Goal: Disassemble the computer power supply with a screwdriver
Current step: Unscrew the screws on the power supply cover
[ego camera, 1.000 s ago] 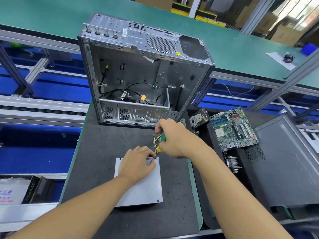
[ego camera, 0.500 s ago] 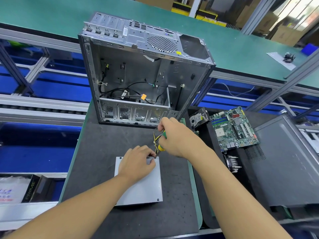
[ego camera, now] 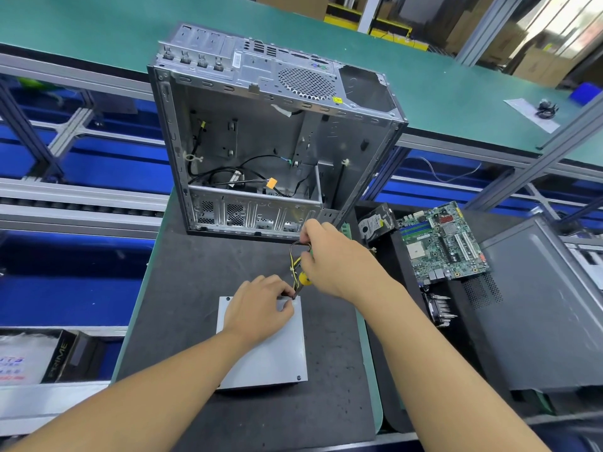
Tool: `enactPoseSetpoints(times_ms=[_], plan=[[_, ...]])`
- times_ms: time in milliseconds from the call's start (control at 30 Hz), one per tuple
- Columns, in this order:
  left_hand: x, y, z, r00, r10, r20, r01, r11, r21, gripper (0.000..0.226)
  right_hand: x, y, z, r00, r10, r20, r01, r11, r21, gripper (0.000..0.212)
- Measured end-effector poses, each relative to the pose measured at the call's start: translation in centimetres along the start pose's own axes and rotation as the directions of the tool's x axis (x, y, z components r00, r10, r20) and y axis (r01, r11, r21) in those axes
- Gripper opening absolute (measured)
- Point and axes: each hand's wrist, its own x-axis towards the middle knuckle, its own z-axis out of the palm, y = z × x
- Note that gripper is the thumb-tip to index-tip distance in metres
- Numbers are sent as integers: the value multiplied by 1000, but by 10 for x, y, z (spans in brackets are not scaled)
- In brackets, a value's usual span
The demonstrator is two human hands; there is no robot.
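Observation:
A grey power supply lies flat on the dark mat in front of me. My left hand rests on its far half, fingertips at the far right corner. My right hand grips a screwdriver with a yellow and green handle, tilted, its tip at that same corner beside my left fingertips. Yellow and black wires rise from the supply's far edge just left of the handle. The screw itself is hidden by my fingers.
An open empty computer case stands upright just beyond my hands. To the right lie a hard drive, a green motherboard, a cooler and a grey side panel. A green conveyor runs behind.
My right hand has turned slightly on the screwdriver handle, staying over the same corner. My left hand and the power supply have not moved.

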Motion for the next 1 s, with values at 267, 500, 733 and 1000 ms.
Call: enactPoseSetpoints(times_ms=[267,500,733,1000], plan=[[-1,1,-1,1000,-1,2,1,1000,5,14,-1,-2,-1,1000,5,-4,-6,997,-80,28],[-1,2,-2,1000,-6,13,6,1000,-2,16,4,0,4,1000,-9,-9,9,1000,-6,17],[-2,2,-4,1000,3,12,-3,1000,-5,13,2,-1,-1,999,-2,48,-4,994,110,20],[-1,3,-3,1000,1,13,-1,1000,11,17,4,4,-8,985,-24,171,6,994,108,21]])
